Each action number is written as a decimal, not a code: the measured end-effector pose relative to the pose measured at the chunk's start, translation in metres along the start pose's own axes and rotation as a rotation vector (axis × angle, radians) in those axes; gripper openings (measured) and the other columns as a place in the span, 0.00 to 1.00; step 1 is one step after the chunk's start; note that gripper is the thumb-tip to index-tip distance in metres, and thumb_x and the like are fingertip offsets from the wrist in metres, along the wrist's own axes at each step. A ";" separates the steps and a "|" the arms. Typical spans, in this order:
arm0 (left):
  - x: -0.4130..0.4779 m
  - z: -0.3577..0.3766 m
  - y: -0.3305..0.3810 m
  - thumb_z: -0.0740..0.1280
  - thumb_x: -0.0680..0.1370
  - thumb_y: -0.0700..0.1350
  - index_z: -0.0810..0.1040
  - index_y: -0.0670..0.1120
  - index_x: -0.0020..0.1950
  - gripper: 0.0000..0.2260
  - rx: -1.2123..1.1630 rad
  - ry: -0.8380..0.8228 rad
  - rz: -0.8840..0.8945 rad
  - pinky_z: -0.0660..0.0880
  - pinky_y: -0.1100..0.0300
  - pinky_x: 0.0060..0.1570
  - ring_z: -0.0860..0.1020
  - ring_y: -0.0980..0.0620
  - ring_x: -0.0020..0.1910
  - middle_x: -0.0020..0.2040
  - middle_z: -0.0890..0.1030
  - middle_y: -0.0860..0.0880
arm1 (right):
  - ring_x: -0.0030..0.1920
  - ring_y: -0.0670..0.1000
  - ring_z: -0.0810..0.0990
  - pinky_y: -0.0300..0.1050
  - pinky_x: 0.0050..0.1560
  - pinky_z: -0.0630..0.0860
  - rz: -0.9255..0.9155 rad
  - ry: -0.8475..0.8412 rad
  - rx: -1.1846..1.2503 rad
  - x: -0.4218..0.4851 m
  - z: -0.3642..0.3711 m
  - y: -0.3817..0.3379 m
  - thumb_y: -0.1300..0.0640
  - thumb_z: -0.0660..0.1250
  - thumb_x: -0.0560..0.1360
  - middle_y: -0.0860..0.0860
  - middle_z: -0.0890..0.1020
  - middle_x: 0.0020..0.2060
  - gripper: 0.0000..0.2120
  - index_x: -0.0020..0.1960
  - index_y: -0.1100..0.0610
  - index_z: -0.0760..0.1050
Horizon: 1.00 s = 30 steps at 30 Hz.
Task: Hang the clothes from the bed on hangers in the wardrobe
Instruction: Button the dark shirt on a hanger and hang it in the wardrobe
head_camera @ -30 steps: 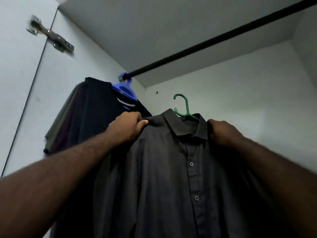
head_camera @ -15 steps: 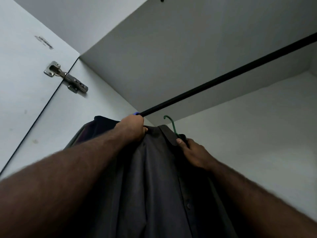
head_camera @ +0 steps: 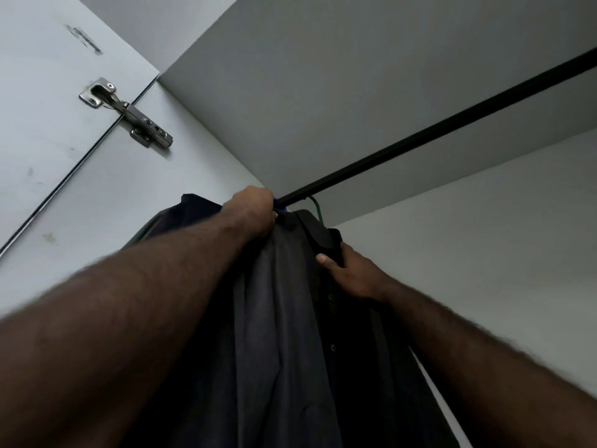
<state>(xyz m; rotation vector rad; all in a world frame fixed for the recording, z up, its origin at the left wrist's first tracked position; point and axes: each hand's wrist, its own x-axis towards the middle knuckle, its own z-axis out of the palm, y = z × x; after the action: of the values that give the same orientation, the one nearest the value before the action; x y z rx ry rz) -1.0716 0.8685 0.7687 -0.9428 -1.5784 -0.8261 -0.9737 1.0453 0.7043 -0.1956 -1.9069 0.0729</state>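
Dark grey, the shirt (head_camera: 284, 318) sits on its green hanger (head_camera: 318, 211), whose hook reaches the rail (head_camera: 436, 134); whether it has caught I cannot tell. My left hand (head_camera: 255, 211) grips the shoulder just under the rail, and my right hand (head_camera: 349, 273) pinches the collar lower down. Another dark garment (head_camera: 193, 208) already hangs at the rail's left end. The bed is out of view.

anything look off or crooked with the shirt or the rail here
Nothing much stands out. The dark shirt sits on its green hanger, whose hook meets the black rail; left hand and right hand grip it. Only a scuff marks the wardrobe door.
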 end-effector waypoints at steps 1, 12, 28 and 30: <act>0.001 0.001 -0.002 0.64 0.80 0.47 0.75 0.43 0.61 0.12 0.006 0.004 0.000 0.67 0.56 0.47 0.74 0.40 0.60 0.61 0.75 0.40 | 0.69 0.55 0.71 0.45 0.68 0.67 -0.004 0.002 -0.004 0.001 0.000 -0.002 0.41 0.59 0.80 0.54 0.71 0.71 0.29 0.75 0.55 0.62; 0.014 -0.006 -0.032 0.64 0.80 0.47 0.74 0.39 0.57 0.11 0.132 0.057 -0.069 0.68 0.53 0.47 0.75 0.38 0.57 0.59 0.75 0.39 | 0.70 0.53 0.70 0.47 0.70 0.66 -0.097 -0.077 -0.050 -0.004 0.013 -0.021 0.41 0.60 0.80 0.53 0.70 0.72 0.31 0.77 0.55 0.59; -0.007 -0.041 -0.051 0.67 0.77 0.56 0.71 0.44 0.47 0.16 0.219 0.013 0.070 0.69 0.55 0.44 0.74 0.44 0.48 0.53 0.78 0.41 | 0.70 0.55 0.68 0.52 0.70 0.67 -0.209 0.078 -0.162 -0.001 0.028 -0.062 0.43 0.62 0.79 0.55 0.67 0.71 0.26 0.75 0.49 0.63; -0.014 -0.053 -0.052 0.70 0.74 0.57 0.69 0.44 0.46 0.18 0.214 -0.024 0.047 0.69 0.56 0.43 0.73 0.46 0.46 0.50 0.77 0.43 | 0.69 0.55 0.68 0.54 0.68 0.68 -0.217 0.129 -0.175 0.000 0.031 -0.066 0.43 0.61 0.79 0.54 0.68 0.70 0.24 0.73 0.49 0.66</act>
<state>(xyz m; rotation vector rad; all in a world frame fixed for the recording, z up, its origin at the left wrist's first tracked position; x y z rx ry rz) -1.0932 0.7964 0.7632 -0.8348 -1.6232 -0.6008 -1.0092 0.9815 0.7035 -0.1073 -1.7948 -0.2482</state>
